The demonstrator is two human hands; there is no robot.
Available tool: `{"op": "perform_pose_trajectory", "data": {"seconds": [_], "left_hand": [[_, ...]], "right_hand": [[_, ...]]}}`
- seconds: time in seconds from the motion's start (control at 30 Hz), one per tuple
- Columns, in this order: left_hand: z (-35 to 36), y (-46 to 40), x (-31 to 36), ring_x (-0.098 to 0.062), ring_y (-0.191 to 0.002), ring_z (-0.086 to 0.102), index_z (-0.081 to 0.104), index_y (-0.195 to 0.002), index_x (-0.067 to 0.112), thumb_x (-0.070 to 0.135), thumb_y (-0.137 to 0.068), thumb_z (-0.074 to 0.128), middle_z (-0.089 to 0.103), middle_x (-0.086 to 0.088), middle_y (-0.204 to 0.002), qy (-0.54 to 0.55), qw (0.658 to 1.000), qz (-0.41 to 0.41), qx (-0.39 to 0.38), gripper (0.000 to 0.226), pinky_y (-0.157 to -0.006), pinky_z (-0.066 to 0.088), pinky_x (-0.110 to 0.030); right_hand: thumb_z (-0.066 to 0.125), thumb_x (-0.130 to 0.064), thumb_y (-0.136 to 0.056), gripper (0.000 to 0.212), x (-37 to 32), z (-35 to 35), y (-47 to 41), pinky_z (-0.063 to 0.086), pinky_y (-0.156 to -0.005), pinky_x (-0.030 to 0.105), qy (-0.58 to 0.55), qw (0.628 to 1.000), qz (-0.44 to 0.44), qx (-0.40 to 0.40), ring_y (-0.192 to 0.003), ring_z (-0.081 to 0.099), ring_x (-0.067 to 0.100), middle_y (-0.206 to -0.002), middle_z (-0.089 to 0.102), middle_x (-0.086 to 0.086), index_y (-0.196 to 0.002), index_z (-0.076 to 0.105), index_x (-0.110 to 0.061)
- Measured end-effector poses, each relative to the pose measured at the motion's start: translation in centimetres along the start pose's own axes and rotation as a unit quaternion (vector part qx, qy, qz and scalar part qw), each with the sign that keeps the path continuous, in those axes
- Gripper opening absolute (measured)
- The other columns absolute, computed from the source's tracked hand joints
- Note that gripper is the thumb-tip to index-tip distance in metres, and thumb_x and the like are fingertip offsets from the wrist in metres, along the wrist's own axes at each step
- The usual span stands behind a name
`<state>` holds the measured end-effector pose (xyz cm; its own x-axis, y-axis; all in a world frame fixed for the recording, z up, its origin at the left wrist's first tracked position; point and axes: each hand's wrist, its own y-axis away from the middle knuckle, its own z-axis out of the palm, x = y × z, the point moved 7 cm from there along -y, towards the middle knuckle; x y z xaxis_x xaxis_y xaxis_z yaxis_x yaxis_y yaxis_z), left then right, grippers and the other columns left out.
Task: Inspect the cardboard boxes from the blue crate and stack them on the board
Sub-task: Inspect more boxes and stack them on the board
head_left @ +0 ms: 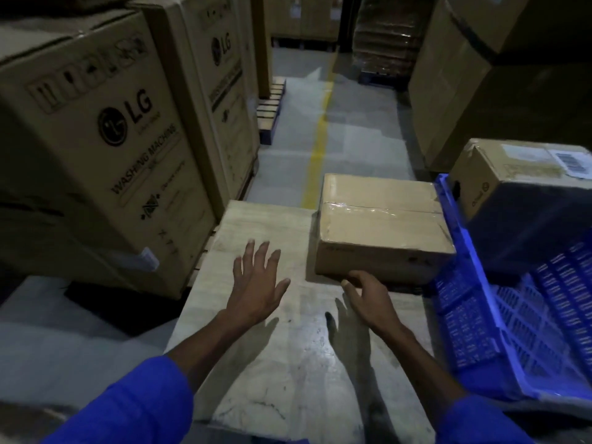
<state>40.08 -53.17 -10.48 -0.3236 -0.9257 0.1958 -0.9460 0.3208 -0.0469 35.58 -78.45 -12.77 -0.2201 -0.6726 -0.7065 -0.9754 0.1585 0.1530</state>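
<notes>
A taped flat cardboard box (381, 219) lies on the far right part of the pale wooden board (288, 363). My right hand (368, 298) is at the box's near bottom edge, fingers curled down against it. My left hand (258, 280) hovers over the board to the left of the box, fingers spread and holding nothing. The blue crate (499, 322) stands right of the board. A second cardboard box (519, 177) with a barcode label sits in its far end.
Tall washing-machine cartons (105, 149) stand along the left, close to the board. More large cartons (480, 75) rise at the back right. A grey floor aisle with a yellow line (315, 155) runs ahead, with pallets (270, 104) at its left.
</notes>
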Motion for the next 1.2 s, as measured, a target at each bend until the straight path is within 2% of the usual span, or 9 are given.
{"op": "perform_pose_trajectory", "data": {"seconds": [0.13, 0.43, 0.63, 0.77, 0.87, 1.0, 1.1, 1.17, 1.2], "left_hand": [[-1.4, 4.3, -2.4, -0.043, -0.155, 0.008, 0.043, -0.152, 0.014, 0.048, -0.097, 0.059, 0.025, -0.018, -0.166, -0.051, 0.998, -0.03, 0.029, 0.067, -0.118, 0.019, -0.068], [-5.5, 17.3, -12.9, -0.047, -0.15, 0.025, 0.052, -0.145, 0.012, 0.046, -0.091, 0.068, 0.038, -0.02, -0.159, -0.083, 0.975, -0.203, 0.025, 0.065, -0.112, 0.028, -0.07], [-7.2, 24.5, -20.7, -0.048, -0.15, 0.026, 0.053, -0.146, 0.008, 0.041, -0.093, 0.063, 0.038, -0.023, -0.158, -0.039, 0.959, -0.278, 0.042, 0.063, -0.111, 0.029, -0.071], [-7.4, 29.7, -27.0, -0.042, -0.155, 0.011, 0.04, -0.155, 0.013, 0.044, -0.099, 0.057, 0.024, -0.017, -0.166, -0.024, 0.95, -0.307, 0.053, 0.066, -0.118, 0.018, -0.065], [-7.7, 35.4, -33.1, -0.042, -0.154, 0.014, 0.043, -0.153, 0.012, 0.049, -0.096, 0.047, 0.028, -0.018, -0.165, 0.014, 0.938, -0.342, 0.059, 0.067, -0.119, 0.016, -0.064], [-7.4, 43.0, -41.0, -0.038, -0.156, 0.008, 0.037, -0.156, 0.015, 0.048, -0.102, 0.045, 0.022, -0.013, -0.167, 0.062, 0.899, -0.43, 0.058, 0.064, -0.122, 0.015, -0.059], [-6.3, 45.3, -41.3, -0.037, -0.156, 0.01, 0.036, -0.156, 0.014, 0.043, -0.103, 0.052, 0.023, -0.013, -0.167, 0.097, 0.884, -0.454, 0.06, 0.063, -0.121, 0.019, -0.059], [-3.2, 54.5, -49.3, -0.037, -0.156, 0.011, 0.036, -0.157, 0.013, 0.042, -0.103, 0.052, 0.023, -0.013, -0.167, 0.165, 0.804, -0.57, 0.034, 0.063, -0.121, 0.02, -0.057], [-2.9, 54.9, -49.5, -0.037, -0.155, 0.012, 0.035, -0.157, 0.013, 0.043, -0.103, 0.051, 0.023, -0.013, -0.167, 0.148, 0.808, -0.569, 0.046, 0.063, -0.12, 0.02, -0.056]], "right_hand": [[0.06, -0.034, -0.104, 0.048, -3.2, 4.2, 0.8, 0.04, -0.112, 0.044, 0.05, 0.995, -0.072, -0.049, -0.136, 0.05, 0.035, -0.146, 0.057, 0.017, -0.143, 0.057, -0.005], [0.052, -0.045, -0.102, 0.053, -13.8, 15.4, 5.0, 0.038, -0.11, 0.044, 0.057, 0.964, -0.206, -0.161, -0.135, 0.051, 0.035, -0.145, 0.058, 0.015, -0.139, 0.06, -0.008], [0.043, -0.053, -0.097, 0.063, -20.1, 22.3, 8.8, 0.042, -0.109, 0.046, 0.096, 0.941, -0.247, -0.209, -0.133, 0.054, 0.033, -0.144, 0.06, 0.012, -0.14, 0.059, -0.01], [0.054, -0.041, -0.105, 0.047, -26.6, 29.5, 11.8, 0.044, -0.106, 0.043, 0.112, 0.922, -0.29, -0.231, -0.13, 0.055, 0.032, -0.143, 0.061, 0.013, -0.141, 0.058, -0.011], [0.056, -0.035, -0.105, 0.044, -32.3, 35.9, 15.0, 0.042, -0.105, 0.037, 0.122, 0.907, -0.317, -0.25, -0.13, 0.056, 0.032, -0.142, 0.062, 0.015, -0.14, 0.059, -0.007], [0.055, -0.035, -0.106, 0.046, -37.1, 44.3, 19.2, 0.038, -0.107, 0.034, 0.159, 0.871, -0.336, -0.32, -0.133, 0.054, 0.029, -0.145, 0.059, 0.014, -0.143, 0.056, -0.008], [0.055, -0.035, -0.106, 0.048, -35.8, 45.3, 20.2, 0.038, -0.111, 0.036, 0.172, 0.866, -0.329, -0.336, -0.135, 0.053, 0.031, -0.147, 0.057, 0.015, -0.145, 0.054, -0.006], [0.055, -0.034, -0.107, 0.049, -39.1, 57.3, 24.2, 0.036, -0.111, 0.035, 0.218, 0.804, -0.336, -0.439, -0.136, 0.052, 0.032, -0.148, 0.056, 0.017, -0.146, 0.053, -0.005], [0.054, -0.034, -0.107, 0.05, -39.6, 56.7, 24.6, 0.036, -0.111, 0.035, 0.223, 0.803, -0.329, -0.443, -0.136, 0.051, 0.032, -0.148, 0.056, 0.017, -0.147, 0.052, -0.005]]}}
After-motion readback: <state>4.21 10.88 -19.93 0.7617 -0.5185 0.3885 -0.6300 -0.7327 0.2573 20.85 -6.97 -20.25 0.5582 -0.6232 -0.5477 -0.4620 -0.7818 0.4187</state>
